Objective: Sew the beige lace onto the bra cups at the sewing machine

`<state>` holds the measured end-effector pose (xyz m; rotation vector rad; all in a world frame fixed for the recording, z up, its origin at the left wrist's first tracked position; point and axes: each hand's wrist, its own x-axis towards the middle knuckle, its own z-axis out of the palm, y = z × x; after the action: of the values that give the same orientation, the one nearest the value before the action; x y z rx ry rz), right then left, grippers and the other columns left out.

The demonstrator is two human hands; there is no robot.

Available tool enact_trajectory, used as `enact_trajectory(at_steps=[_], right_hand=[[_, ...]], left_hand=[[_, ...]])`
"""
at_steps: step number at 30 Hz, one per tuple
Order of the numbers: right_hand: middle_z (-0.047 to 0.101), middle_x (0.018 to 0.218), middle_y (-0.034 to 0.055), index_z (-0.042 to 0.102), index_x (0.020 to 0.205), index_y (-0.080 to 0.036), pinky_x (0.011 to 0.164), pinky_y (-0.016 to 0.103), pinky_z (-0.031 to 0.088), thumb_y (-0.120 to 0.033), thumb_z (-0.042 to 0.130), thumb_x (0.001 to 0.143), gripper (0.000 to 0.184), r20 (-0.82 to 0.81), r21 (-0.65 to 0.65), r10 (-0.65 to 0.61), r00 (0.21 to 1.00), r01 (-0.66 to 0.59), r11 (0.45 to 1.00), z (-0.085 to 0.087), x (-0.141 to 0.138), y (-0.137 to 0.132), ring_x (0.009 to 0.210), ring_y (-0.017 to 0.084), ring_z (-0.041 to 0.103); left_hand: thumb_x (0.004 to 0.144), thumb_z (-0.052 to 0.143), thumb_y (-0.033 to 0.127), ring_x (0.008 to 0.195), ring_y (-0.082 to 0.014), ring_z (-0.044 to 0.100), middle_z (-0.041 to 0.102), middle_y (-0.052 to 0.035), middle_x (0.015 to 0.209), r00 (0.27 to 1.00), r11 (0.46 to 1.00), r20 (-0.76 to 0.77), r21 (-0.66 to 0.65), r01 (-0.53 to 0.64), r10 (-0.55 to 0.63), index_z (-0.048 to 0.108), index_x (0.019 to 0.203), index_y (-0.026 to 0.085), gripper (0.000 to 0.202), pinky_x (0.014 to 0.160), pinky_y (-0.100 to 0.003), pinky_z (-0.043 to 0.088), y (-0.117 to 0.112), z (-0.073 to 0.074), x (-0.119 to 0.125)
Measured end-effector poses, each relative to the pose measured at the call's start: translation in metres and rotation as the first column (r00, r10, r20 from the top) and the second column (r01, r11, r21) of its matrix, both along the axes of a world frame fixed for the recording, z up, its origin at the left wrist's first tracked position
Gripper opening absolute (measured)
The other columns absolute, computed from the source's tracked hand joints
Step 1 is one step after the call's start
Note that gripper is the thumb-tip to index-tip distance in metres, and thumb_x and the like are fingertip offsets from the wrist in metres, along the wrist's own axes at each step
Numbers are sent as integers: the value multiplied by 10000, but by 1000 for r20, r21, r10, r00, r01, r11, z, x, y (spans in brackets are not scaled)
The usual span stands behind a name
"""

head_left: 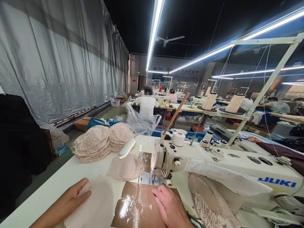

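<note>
My left hand (73, 196) pinches a pale beige, sheer fabric piece (97, 202) between thumb and fingers, at the left front of the table. My right hand (169, 204) lies on a shiny brown board (135, 202) in front of the sewing machine (190, 158), its fingers bent a little and its thumb hidden. The needle and presser foot (154, 180) are just beyond those fingertips. Behind the board, a beige moulded cup (127, 167) rests left of the needle.
Stacked lace cups (95, 144) stand at the table's back left. Lace-trimmed pieces (211, 202) lie under the machine arm. A lamp (127, 148) on a bent neck overhangs the table. Thread cones (209, 101) stand behind. A co-worker in white (146, 104) sits ahead.
</note>
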<state>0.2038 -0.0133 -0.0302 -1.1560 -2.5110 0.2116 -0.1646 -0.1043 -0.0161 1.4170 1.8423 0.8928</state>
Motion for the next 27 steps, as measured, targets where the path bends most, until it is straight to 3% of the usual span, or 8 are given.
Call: enact_trajectory(at_steps=[3,5,7,10,16,22,25,27], right_hand=[[623,867,63,666,1008,-215,684,308,415,-178,398,896,293,-63,-19,-15,998,13,1000,3,0,-1,780,211,597],[641,864,55,663,1017,-214,703,298,413,-204,405,908,280,-166,-16,-5,986,3,1000,7,0,-3,779,196,601],[638,799,39,663,934,-203,689,280,399,-241,379,936,286,-274,-7,11,962,-13,1000,11,2,-6,738,173,590],[596,684,23,631,759,-188,633,260,362,-277,368,938,331,-318,10,74,945,-75,997,13,4,-12,663,151,554],[575,668,-21,611,704,-205,594,249,290,-216,569,801,106,-31,-1,176,984,-176,984,3,2,-12,638,130,495],[543,631,-37,550,619,-185,565,251,245,-154,602,762,155,27,-3,131,991,-131,991,0,-1,-10,599,111,446],[576,650,-38,569,640,-192,578,255,259,-150,613,756,131,21,-2,128,992,-128,992,-2,-1,-10,614,114,473],[606,678,-28,588,669,-195,591,254,274,-160,620,760,103,10,-10,105,994,-105,994,-2,-1,-11,640,124,503]], left_hand=[[796,544,592,853,-225,597,624,-33,922,854,926,382,15,377,-354,555,1004,192,451,721,-284,490,3,23,49],[800,598,444,885,-209,581,621,-28,970,759,842,407,49,538,-509,555,1044,193,353,751,-267,467,16,35,79],[753,581,255,913,-208,570,618,-14,973,764,806,287,62,588,-579,569,1034,193,288,775,-267,454,35,36,105],[630,493,97,889,-204,580,620,-1,912,817,821,86,13,571,-570,584,953,176,345,756,-262,447,65,22,135],[593,445,59,794,-180,594,629,5,843,801,804,-115,30,594,-588,595,953,174,407,676,-236,442,104,3,157],[783,410,118,753,-189,553,582,-29,809,875,880,-264,147,451,-405,559,960,166,236,688,-275,432,106,28,136],[899,368,210,804,-193,578,616,-54,894,873,859,-349,261,441,-342,563,987,190,215,722,-279,460,90,43,138],[909,375,222,796,-198,600,639,-57,878,817,822,-430,245,515,-384,595,965,208,227,701,-278,483,79,42,147]])
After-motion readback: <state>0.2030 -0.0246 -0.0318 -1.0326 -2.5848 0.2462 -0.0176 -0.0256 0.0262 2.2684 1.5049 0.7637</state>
